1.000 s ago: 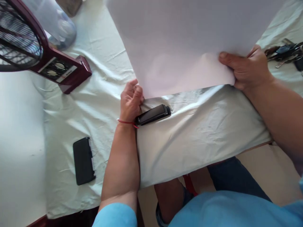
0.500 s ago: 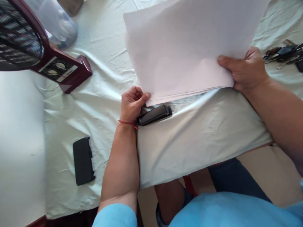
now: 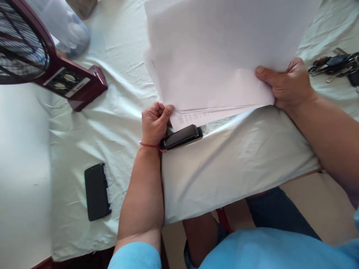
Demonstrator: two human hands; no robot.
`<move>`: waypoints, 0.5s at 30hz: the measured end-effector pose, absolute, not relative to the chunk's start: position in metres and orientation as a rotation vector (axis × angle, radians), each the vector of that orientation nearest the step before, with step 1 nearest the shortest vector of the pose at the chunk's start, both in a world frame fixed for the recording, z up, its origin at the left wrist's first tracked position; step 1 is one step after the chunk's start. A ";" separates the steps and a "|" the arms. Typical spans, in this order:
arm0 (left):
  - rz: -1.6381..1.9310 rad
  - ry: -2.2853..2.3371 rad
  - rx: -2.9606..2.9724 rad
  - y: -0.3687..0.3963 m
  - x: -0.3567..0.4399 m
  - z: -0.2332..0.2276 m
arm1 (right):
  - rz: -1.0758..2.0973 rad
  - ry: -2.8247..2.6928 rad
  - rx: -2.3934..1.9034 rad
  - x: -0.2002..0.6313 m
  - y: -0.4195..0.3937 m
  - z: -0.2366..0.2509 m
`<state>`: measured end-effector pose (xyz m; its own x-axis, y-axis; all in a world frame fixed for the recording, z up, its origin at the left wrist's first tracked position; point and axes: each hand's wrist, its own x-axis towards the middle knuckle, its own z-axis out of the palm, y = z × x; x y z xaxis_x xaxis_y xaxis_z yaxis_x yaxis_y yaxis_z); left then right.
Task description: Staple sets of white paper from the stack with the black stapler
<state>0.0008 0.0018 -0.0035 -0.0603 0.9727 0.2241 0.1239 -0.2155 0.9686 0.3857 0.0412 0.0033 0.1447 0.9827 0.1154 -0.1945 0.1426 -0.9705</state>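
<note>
Fanned wider at the near edge than half a second ago, baring printed lines on the bottom sheet (image 3: pixel 196 118). Holding the paper stack (image 3: pixel 224 63) over the cloth-covered desk (image 3: pixel 224 175): pinching its near left corner in the left hand (image 3: pixel 155 123) beside the black stapler (image 3: pixel 181 136), gripping its right side in the right hand (image 3: pixel 293 86). Seeing only blurred pale contents in the clear container (image 3: pixel 72 31) partly behind the racket (image 3: pixel 54 69). Unable to read the print or see the stack's cut-off top

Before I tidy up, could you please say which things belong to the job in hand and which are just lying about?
Job: paper sheets, in left hand and right hand; probably black stapler.
Lying about: phone-like object, keys, maroon racket, plastic container.
</note>
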 end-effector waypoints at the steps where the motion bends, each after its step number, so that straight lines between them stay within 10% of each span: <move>1: 1.378 1.261 1.458 0.002 0.000 -0.004 | 1.106 -1.020 -1.021 0.385 0.041 0.004; 15: 1.438 1.278 1.425 0.005 -0.002 -0.011 | 1.109 -1.032 -1.045 0.384 0.039 0.001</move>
